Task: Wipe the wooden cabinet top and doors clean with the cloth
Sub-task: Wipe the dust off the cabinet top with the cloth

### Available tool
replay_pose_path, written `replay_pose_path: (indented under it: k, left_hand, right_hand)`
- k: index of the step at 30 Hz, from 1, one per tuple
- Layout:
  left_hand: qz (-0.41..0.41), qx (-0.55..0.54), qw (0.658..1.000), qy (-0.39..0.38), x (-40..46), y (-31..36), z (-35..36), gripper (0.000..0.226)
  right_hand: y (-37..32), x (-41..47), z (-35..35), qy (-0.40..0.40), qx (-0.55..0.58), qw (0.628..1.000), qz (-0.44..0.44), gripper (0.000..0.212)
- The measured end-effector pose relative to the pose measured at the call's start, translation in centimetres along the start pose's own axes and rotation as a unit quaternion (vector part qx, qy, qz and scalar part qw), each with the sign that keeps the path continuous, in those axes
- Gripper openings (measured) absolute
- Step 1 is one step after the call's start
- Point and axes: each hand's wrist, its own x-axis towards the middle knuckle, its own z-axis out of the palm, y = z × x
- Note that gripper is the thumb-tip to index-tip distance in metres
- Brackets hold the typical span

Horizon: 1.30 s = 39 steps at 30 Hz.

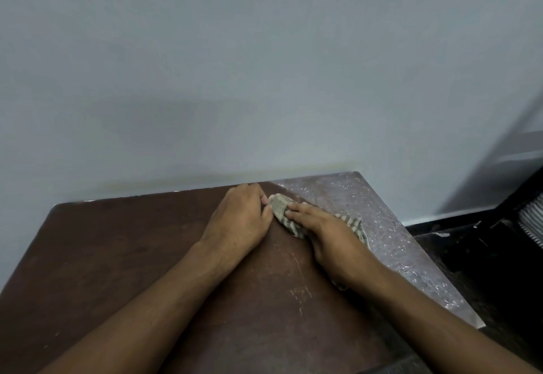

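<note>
Nearest to me, both forearms reach forward across the dark brown cabinet top, whose near and left stretches read clean apart from a few pale scratches near the middle. Farther in, my right hand lies flat on the striped cloth, fingers stretched out and pressing it onto the wood, fingertips aimed toward the back left. The cloth is bunched into a long wad whose axis runs from the back left, close to the wall, toward the front right; its far end pokes out past my right fingertips and a striped edge shows on the outer side of the hand. My left hand sits just beside that far end, fingers curled, fingertips touching or pinching the fabric; I cannot tell which. Just beyond the cloth to the right lies the dusty strip, a grey, speckled band along the cabinet's right edge from the back corner to the front. The cloth sits on the border between clean and dusty wood. I judge the coming stroke should sweep rightward, across the cloth's long axis, with the right hand driving since it already covers the wad. Behind everything stands the pale wall. The doors are out of view.
</note>
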Motion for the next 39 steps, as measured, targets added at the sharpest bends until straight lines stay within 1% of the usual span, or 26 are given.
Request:
replay_pose_path:
  k: [2, 5, 8, 10, 13, 14, 16, 19, 22, 25, 27, 30, 33, 36, 38, 39]
  left_hand:
    - [-0.010, -0.001, 1.000, -0.010, 0.1, 0.1, 0.0, 0.005]
    - [-0.014, 0.003, 1.000, -0.004, 0.2, 0.1, 0.0, 0.009]
    - [-0.007, 0.003, 1.000, 0.006, 0.4, -0.1, 0.2, 0.015]
    - [-0.009, -0.001, 1.000, 0.003, 0.5, -0.1, 0.2, 0.017]
    - [-0.013, 0.005, 1.000, 0.005, 0.6, 0.0, 0.2, 0.023]
    - [-0.011, 0.011, 1.000, 0.009, 0.6, 0.0, 0.2, 0.026]
    - [-0.007, 0.024, 1.000, 0.019, 0.7, -0.1, 0.3, 0.033]
    - [0.008, 0.035, 0.999, 0.034, 0.7, -0.4, 0.3, 0.036]
    - [0.012, 0.029, 0.999, 0.039, 0.7, -0.7, 0.0, 0.035]
    - [0.004, 0.028, 0.999, 0.023, 0.8, -0.8, -0.2, 0.039]
    - [-0.004, 0.017, 1.000, 0.014, 0.7, -0.8, -0.3, 0.041]
    - [-0.014, 0.007, 1.000, 0.000, 0.5, -0.7, -0.4, 0.040]
    - [-0.017, 0.005, 1.000, -0.007, 0.5, -0.5, -0.3, 0.042]
    - [-0.013, 0.006, 1.000, -0.016, 0.5, -0.3, 0.1, 0.043]
    - [-0.010, 0.004, 1.000, -0.015, 0.7, 0.0, 0.5, 0.042]
    - [-0.007, 0.003, 1.000, -0.014, 0.9, 0.2, 0.7, 0.040]
  right_hand:
    - [0.6, 1.6, 0.4, 0.014, -0.022, 0.999, 0.030, 0.056]
    - [0.0, 3.8, 0.9, 0.033, -0.007, 0.998, 0.052, 0.054]
    - [-0.6, 3.1, 1.1, -0.004, 0.005, 1.000, 0.000, 0.047]
    - [0.1, 2.1, 0.6, -0.017, 0.002, 1.000, -0.024, 0.050]
    - [1.5, 3.3, 0.0, -0.007, -0.032, 0.999, 0.023, 0.062]
    - [1.6, 4.3, 0.1, -0.004, -0.036, 0.999, 0.039, 0.064]
    - [0.6, 6.3, 0.5, -0.003, -0.027, 0.999, 0.046, 0.061]
    - [-0.8, 6.7, 1.5, -0.019, 0.000, 1.000, 0.005, 0.053]
    - [0.1, 5.5, 1.6, -0.037, 0.003, 0.999, -0.032, 0.057]
    - [1.4, 6.7, 1.0, -0.029, -0.018, 0.999, 0.012, 0.068]
    - [1.0, 8.0, 1.2, -0.019, -0.027, 0.999, 0.038, 0.064]
    - [0.1, 8.3, 2.1, -0.019, -0.013, 1.000, 0.015, 0.053]
    - [1.1, 7.2, 1.7, -0.036, -0.003, 0.999, -0.002, 0.058]
    - [3.0, 7.2, 0.6, -0.008, -0.030, 0.998, 0.049, 0.066]
    - [3.0, 7.4, 0.5, 0.005, -0.037, 0.996, 0.081, 0.063]
    - [2.3, 7.3, 0.6, 0.007, -0.031, 0.996, 0.080, 0.059]
